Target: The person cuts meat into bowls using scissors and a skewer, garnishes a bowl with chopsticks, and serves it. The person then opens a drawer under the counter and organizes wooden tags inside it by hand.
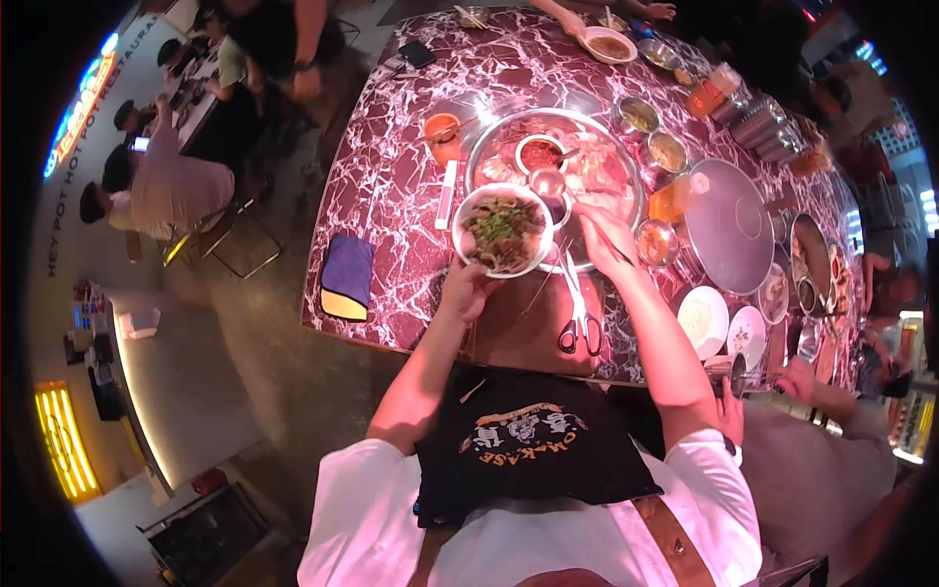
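Observation:
My left hand grips a white bowl from below, at the front left of a large round metal tray. Chopped green herbs top the food inside it. To the right, my right hand has its fingers closed round the handle of a metal ladle, whose round head is beside the bowl's rim. A small bowl of red sauce with a spoon stands in the tray among pale pieces of food. Scissors with dark handles lie below, between my forearms.
On the marbled table are an orange cup, a folded dark cloth, a phone, a large round grey lid, white plates and several small metal bowls. Another person's hand holds a bowl at the far edge.

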